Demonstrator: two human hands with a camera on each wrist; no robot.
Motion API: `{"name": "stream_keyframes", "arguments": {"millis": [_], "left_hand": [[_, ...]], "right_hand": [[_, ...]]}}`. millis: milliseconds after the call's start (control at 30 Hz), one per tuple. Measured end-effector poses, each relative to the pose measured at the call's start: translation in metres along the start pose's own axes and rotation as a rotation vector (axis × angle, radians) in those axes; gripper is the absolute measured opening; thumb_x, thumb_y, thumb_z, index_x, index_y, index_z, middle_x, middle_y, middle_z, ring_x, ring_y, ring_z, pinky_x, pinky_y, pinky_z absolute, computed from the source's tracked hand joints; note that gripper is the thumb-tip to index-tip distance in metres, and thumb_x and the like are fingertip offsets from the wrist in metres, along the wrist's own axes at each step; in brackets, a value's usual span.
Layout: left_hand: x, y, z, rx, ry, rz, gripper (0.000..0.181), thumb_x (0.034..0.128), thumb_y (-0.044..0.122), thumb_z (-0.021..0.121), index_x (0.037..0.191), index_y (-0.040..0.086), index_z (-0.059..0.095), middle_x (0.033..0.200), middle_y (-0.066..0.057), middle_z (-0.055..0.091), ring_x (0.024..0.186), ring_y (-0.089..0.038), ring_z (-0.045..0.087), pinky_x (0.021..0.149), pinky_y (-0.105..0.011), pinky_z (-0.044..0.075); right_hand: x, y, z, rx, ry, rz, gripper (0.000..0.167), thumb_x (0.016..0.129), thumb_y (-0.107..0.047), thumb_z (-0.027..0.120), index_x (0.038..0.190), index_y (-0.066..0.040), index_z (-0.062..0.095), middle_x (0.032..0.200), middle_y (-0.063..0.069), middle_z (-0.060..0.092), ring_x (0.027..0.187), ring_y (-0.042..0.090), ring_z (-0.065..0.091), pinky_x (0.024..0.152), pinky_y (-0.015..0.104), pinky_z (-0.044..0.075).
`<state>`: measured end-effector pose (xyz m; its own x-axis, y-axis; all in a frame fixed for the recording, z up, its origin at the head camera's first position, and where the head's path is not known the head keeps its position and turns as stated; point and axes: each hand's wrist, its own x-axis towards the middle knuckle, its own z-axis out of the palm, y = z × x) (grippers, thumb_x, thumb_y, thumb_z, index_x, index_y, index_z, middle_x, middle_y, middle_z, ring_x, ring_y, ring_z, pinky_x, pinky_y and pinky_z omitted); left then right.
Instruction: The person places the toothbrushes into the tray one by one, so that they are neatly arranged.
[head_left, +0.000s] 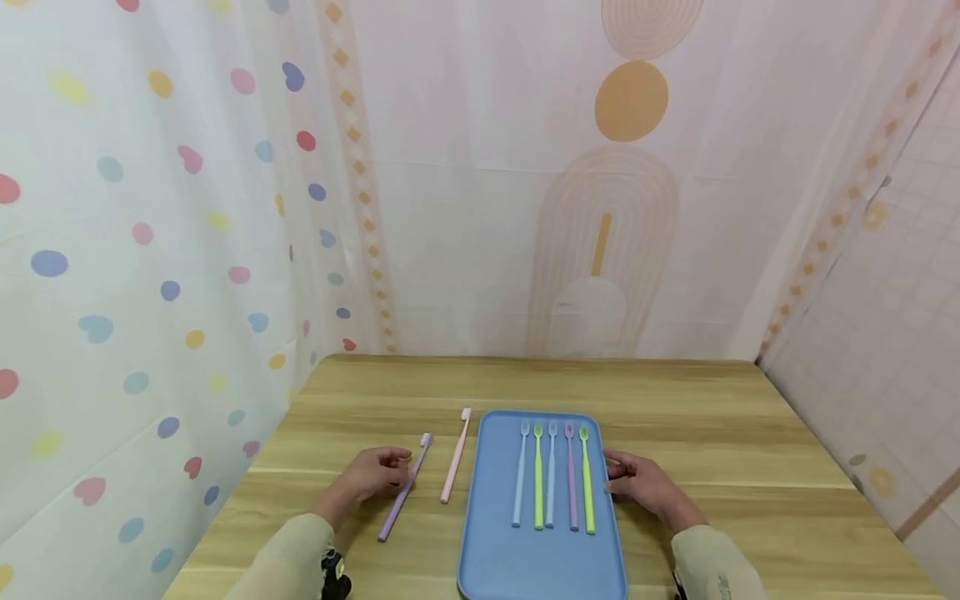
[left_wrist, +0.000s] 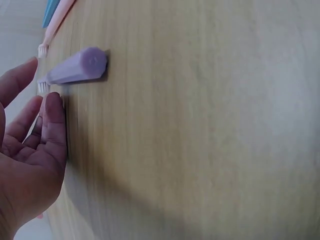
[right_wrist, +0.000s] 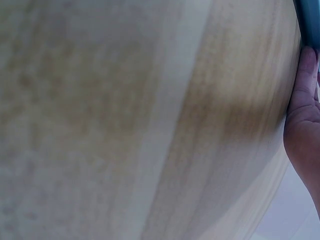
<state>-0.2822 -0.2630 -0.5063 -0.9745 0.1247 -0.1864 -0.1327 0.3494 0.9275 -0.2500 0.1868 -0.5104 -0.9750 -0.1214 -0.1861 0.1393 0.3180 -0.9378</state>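
Observation:
A purple toothbrush (head_left: 405, 487) lies slanted on the table, bristles at the far end. Beside it is my left hand (head_left: 380, 472); in the left wrist view its thumb and fingers (left_wrist: 54, 112) are spread apart near the brush without gripping it. A pink toothbrush (head_left: 455, 457) lies between that brush and the blue tray (head_left: 491, 550). On the tray several toothbrushes stand in a row: light blue (head_left: 520, 475), green (head_left: 538, 479), light blue (head_left: 551, 475), purple (head_left: 572, 479) and green (head_left: 587, 483). My right hand (head_left: 641, 482) touches the tray's right rim, fingers partly hidden.
The wooden table (head_left: 720, 433) extends on both sides of the tray. Behind it hangs a patterned curtain (head_left: 465, 250), with a dotted curtain (head_left: 172, 333) along the left side.

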Motion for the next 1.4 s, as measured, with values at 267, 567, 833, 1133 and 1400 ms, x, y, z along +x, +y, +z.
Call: {"name": "stream_keyframes", "arguments": {"millis": [267,567,833,1133,1400], "left_hand": [[-0.0025,-0.0011,-0.0037,-0.006,-0.043,-0.012,0.047,0.0809,-0.008,0.074,0.124,-0.016,0.057,0.096,-0.011,0.062,0.081,-0.015,0.060,0.070,-0.029,0.055],[-0.0031,-0.0045,-0.0055,0.000,-0.056,-0.013,0.049,0.0797,-0.008,0.074,0.125,-0.017,0.056,0.095,-0.010,0.062,0.079,-0.015,0.059,0.069,-0.028,0.054],[-0.0037,-0.0037,-0.0049,-0.002,-0.062,-0.002,0.048,0.0793,-0.009,0.074,0.124,-0.017,0.057,0.097,-0.012,0.061,0.080,-0.016,0.061,0.071,-0.030,0.055],[-0.0048,-0.0027,-0.0051,0.021,-0.076,0.018,0.046,0.0812,-0.009,0.073,0.123,-0.017,0.057,0.098,-0.013,0.061,0.079,-0.015,0.060,0.071,-0.031,0.056],[-0.0049,-0.0028,-0.0040,0.043,-0.066,0.013,0.045,0.0800,-0.008,0.075,0.121,-0.016,0.059,0.096,-0.011,0.060,0.079,-0.016,0.059,0.070,-0.031,0.055]], "right_hand": [[0.0013,-0.0011,0.0013,0.021,-0.012,0.000,0.061,0.085,0.008,0.067,0.143,0.009,0.045,0.107,0.016,0.059,0.095,0.023,0.057,0.081,0.038,0.055],[0.0021,-0.0030,0.0030,0.017,-0.011,-0.002,0.060,0.084,0.009,0.067,0.141,0.009,0.046,0.105,0.015,0.059,0.094,0.023,0.056,0.081,0.038,0.055],[0.0030,-0.0013,0.0024,0.022,-0.021,-0.011,0.063,0.085,0.008,0.067,0.143,0.010,0.043,0.107,0.017,0.059,0.095,0.023,0.058,0.081,0.038,0.055],[0.0042,-0.0005,0.0031,0.014,-0.004,0.002,0.062,0.084,0.009,0.067,0.142,0.010,0.044,0.107,0.016,0.060,0.094,0.023,0.059,0.080,0.039,0.055],[0.0034,-0.0003,0.0030,0.000,-0.016,-0.001,0.062,0.085,0.009,0.066,0.143,0.011,0.043,0.107,0.017,0.060,0.094,0.023,0.059,0.080,0.038,0.055]]}}
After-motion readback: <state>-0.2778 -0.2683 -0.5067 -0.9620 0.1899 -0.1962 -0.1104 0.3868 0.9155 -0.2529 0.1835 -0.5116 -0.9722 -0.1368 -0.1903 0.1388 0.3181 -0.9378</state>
